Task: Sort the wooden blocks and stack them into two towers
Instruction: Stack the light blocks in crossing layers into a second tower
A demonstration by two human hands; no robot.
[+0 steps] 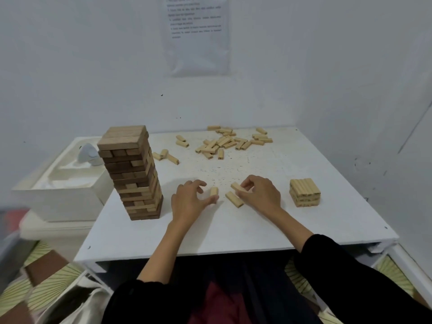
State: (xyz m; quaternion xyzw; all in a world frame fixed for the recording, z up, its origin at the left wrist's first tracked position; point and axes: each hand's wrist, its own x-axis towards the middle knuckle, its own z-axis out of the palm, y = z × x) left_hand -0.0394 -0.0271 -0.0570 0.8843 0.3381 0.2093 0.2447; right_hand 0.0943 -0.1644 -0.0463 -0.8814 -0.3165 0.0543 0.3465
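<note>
A tall tower of darker wooden blocks (135, 174) stands on the white table (233, 225) at the left. At the right sits a short stack of pale blocks (305, 192), about three layers high. Several loose pale blocks (224, 142) lie scattered at the table's far side. My left hand (189, 199) pinches a pale block (214, 191) between thumb and fingers, near the table's middle. My right hand (259, 192) holds another pale block (238, 187) by its end, just above a third block (234, 199) lying flat on the table.
A white plastic tub (58, 183) with a pale object in it sits left of the table, beside the tall tower. White walls close in behind and at the right. A printed sheet (197, 31) hangs on the back wall. Patterned fabric lies below.
</note>
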